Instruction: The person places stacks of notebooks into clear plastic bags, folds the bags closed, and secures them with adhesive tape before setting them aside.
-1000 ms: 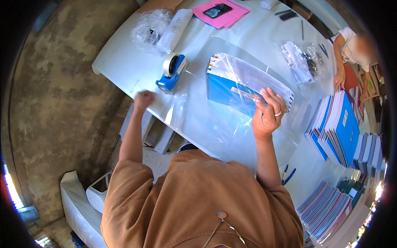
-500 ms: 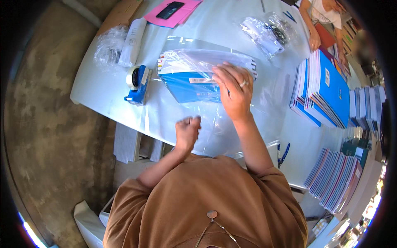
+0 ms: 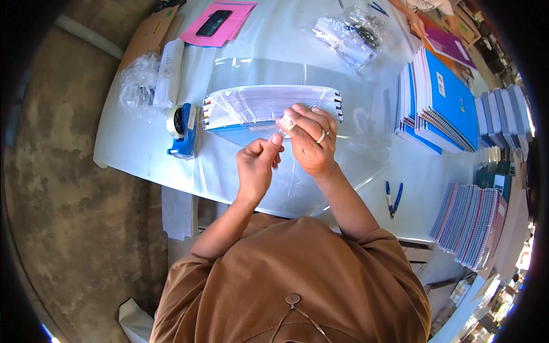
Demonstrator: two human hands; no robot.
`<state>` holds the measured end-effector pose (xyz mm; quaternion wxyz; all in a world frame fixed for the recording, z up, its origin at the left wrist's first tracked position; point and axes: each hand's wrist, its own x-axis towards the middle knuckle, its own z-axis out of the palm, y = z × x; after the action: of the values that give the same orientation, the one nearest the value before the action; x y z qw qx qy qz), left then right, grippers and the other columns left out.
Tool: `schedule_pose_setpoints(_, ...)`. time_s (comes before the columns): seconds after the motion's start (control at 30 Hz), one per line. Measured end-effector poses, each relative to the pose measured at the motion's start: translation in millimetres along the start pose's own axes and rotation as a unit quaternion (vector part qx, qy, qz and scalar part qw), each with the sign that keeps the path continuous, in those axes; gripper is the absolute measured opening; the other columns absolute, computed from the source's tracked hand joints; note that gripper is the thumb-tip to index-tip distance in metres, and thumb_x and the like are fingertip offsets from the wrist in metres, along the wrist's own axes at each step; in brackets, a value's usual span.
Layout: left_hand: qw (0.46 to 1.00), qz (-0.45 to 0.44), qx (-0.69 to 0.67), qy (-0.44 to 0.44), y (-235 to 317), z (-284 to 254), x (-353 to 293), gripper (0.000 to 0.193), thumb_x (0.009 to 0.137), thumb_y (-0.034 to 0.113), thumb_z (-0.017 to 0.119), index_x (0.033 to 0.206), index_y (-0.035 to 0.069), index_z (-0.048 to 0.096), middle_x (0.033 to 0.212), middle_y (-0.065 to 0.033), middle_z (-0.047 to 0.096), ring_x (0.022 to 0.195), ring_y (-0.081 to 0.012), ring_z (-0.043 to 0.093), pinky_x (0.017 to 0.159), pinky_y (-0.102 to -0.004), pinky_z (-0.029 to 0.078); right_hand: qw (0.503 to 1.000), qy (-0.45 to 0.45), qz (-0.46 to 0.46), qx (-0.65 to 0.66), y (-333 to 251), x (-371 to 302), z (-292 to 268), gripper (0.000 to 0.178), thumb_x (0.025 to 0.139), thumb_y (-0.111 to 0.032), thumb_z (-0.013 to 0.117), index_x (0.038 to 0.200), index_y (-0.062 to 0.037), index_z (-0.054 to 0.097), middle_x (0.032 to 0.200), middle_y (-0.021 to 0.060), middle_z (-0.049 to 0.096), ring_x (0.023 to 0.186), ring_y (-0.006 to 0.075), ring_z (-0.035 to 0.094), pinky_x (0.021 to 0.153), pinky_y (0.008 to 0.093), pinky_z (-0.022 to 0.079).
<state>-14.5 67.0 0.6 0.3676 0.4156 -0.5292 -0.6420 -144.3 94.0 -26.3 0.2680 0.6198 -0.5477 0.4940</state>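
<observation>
In the middle of the table lies a stack of notebooks (image 3: 269, 104), its white page edges facing up and a strip of blue cover along the near side. A clear plastic bag (image 3: 260, 67) covers it and spreads beyond it. My right hand (image 3: 311, 140) is closed at the stack's near edge, pinching clear plastic, with a small pale label-like piece (image 3: 287, 122) at its fingertips. Just left of it, my left hand (image 3: 257, 166) is closed, thumb pressed to the curled fingers. Whatever it may hold is too small to make out.
A blue tape dispenser (image 3: 185, 131) stands left of the stack. Blue-handled pliers (image 3: 393, 200) lie at right. Piled blue notebooks (image 3: 443, 103) and spiral-bound ones (image 3: 466, 223) line the right side. Farther back are a phone (image 3: 214, 23) on pink sheets and a bagged bundle (image 3: 349, 37). Another person's hand (image 3: 417, 26) shows.
The stack's blue cover has tipped mostly out of sight, showing more page edges. My left hand has risen close to the right one. My right hand has come down slightly toward me.
</observation>
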Motion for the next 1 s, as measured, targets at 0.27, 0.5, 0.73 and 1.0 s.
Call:
schedule_pose_setpoints(0.27, 0.998, -0.044, 0.034, 0.041, 7, 7, -9, 0.043, 0.086, 0.033, 0.065, 0.053, 0.008, 0.051, 0.056, -0.0034, 0.056, 0.051, -0.0043, 0.046, 0.048, -0.0195, 0.034, 0.998, -0.032, 0.055, 0.015, 1, 4, -4, 0.033, 0.074, -0.009, 0.065, 0.105, -0.0183, 0.065, 0.121, 0.0040, 0.053, 0.102, 0.0196, 0.055, 0.084, 0.0330, 0.040)
schedule_pose_setpoints(0.5, 0.998, -0.058, 0.013, 0.022, -8, 2, -17, 0.039, 0.088, 0.035, 0.061, 0.063, 0.005, 0.055, 0.066, -0.0030, 0.060, 0.052, -0.0043, 0.045, 0.048, -0.0199, 0.035, 0.980, -0.184, 0.058, -0.054, -1, 22, -14, 0.034, 0.079, -0.013, 0.057, 0.112, -0.0172, 0.063, 0.130, -0.0019, 0.051, 0.118, 0.0188, 0.047, 0.094, 0.0344, 0.036)
schedule_pose_setpoints(0.73, 0.999, 0.002, -0.014, 0.040, -29, 8, -11, 0.039, 0.089, 0.033, 0.061, 0.063, 0.004, 0.056, 0.065, -0.0033, 0.060, 0.056, -0.0053, 0.048, 0.050, -0.0202, 0.037, 0.974, -0.210, 0.023, -0.078, 3, 23, -20, 0.041, 0.076, -0.013, 0.058, 0.117, -0.0160, 0.060, 0.131, -0.0003, 0.051, 0.122, 0.0192, 0.044, 0.096, 0.0354, 0.034)
schedule_pose_setpoints(1.0, 0.959, -0.050, 0.178, 0.212, -180, -100, 37, 0.036, 0.073, 0.026, 0.077, 0.060, 0.003, 0.052, 0.053, -0.0015, 0.048, 0.046, -0.0095, 0.038, 0.046, -0.0298, 0.037, 0.959, -0.266, 0.096, -0.025, -35, 50, -30, 0.046, 0.068, -0.020, 0.070, 0.112, -0.0131, 0.058, 0.123, 0.0035, 0.053, 0.112, 0.0238, 0.048, 0.089, 0.0399, 0.035)
